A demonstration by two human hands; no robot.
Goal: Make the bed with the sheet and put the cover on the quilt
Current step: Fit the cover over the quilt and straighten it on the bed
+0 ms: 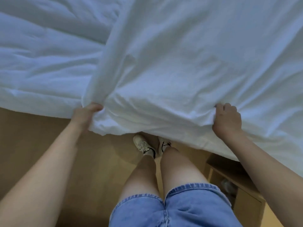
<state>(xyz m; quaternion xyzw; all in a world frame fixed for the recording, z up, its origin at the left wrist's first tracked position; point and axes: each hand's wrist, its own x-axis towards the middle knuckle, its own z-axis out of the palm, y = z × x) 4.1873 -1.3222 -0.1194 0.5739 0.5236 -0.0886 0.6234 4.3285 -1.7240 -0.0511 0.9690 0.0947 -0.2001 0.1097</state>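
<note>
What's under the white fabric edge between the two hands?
The white fabric, gripped by left hand and right hand, overhangs wooden floor and the toes of two white shoes. Anything further under it, bed included, is covered.

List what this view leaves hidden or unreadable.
Head view: bed surface, covered by the white fabric.
Head view: fingertips of the left hand and right hand, buried in fabric folds.
Head view: toes of the shoes, under the hanging hem.
Head view: item inside the bedside cabinet, blurred.
</note>
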